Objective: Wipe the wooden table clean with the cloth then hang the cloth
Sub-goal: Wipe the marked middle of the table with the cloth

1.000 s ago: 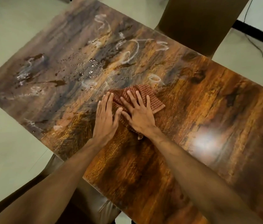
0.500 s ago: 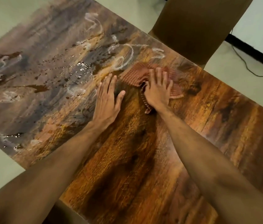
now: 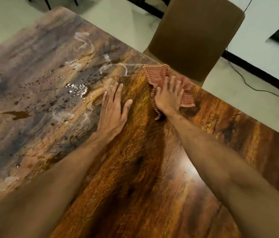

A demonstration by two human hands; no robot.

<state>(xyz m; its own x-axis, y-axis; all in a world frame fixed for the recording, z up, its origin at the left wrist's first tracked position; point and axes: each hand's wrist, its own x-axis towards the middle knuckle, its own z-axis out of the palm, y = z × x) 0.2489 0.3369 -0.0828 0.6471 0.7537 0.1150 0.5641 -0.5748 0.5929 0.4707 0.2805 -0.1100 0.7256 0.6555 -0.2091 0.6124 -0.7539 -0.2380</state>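
The right hand [image 3: 168, 98] lies flat with fingers spread, pressing the crumpled red-and-white checked cloth [image 3: 156, 75] against the glossy brown wood-grain table [image 3: 135, 169] at about one o'clock, close to the far edge. The left hand [image 3: 113, 110] rests palm-down and open on bare wood just beside it, at eleven o'clock. White smears and dark droplets [image 3: 70, 93] cover the tabletop toward nine o'clock. A brown upholstered chair [image 3: 195, 35] stands beyond the cloth at twelve.

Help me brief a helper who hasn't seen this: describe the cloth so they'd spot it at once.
Find the wooden table, then its far edge beside the brown chair. There the right hand presses flat on the cloth: the only fabric, crumpled, red-checked.
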